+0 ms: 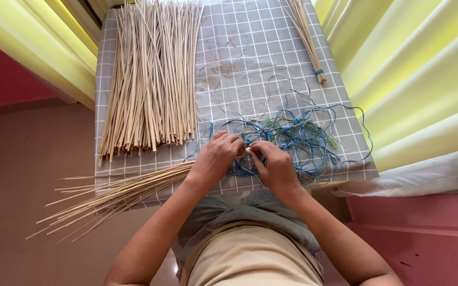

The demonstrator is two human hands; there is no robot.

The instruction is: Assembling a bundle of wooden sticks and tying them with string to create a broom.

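My left hand (216,159) grips one end of a bundle of thin pale sticks (115,196) that fans out to the left past the table edge. My right hand (275,165) meets it at the bundle's tip, fingers pinched there, seemingly on a strand of blue thread, though that is too small to confirm. A tangled heap of blue and green thread (298,139) lies just behind my right hand.
A large loose pile of pale sticks (152,79) covers the left half of the grey checked tablecloth (250,47). A small tied stick bundle (307,39) lies at the far right. Yellow curtains (414,79) hang on both sides. My lap is below.
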